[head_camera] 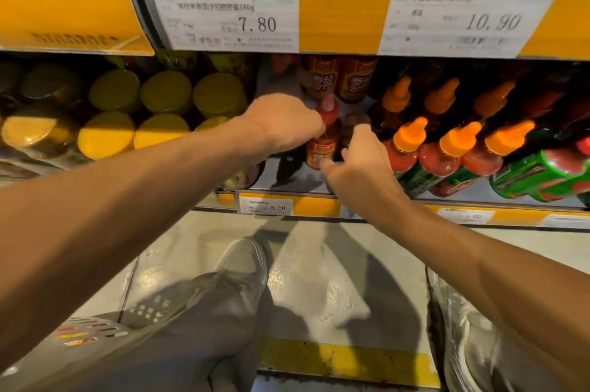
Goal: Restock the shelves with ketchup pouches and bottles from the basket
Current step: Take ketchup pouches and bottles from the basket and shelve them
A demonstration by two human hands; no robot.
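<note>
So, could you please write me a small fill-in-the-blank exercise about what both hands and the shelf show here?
1. The left hand grips a small ketchup bottle with a ____ cap.
2. The squeeze bottles to the right of it have ____ caps.
3. The price label above the left hand reads ____.
4. The jars on the left have ____ lids.

Missing words: red; orange; 7.80; yellow

Probably a supermarket aisle: stocked shelves [447, 196] of sauce bottles [447, 155] behind yellow rails with price tags [225, 21].

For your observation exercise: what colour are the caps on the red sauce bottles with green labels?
Orange: the pointed orange caps show best in the head view, right of the hands.
</note>
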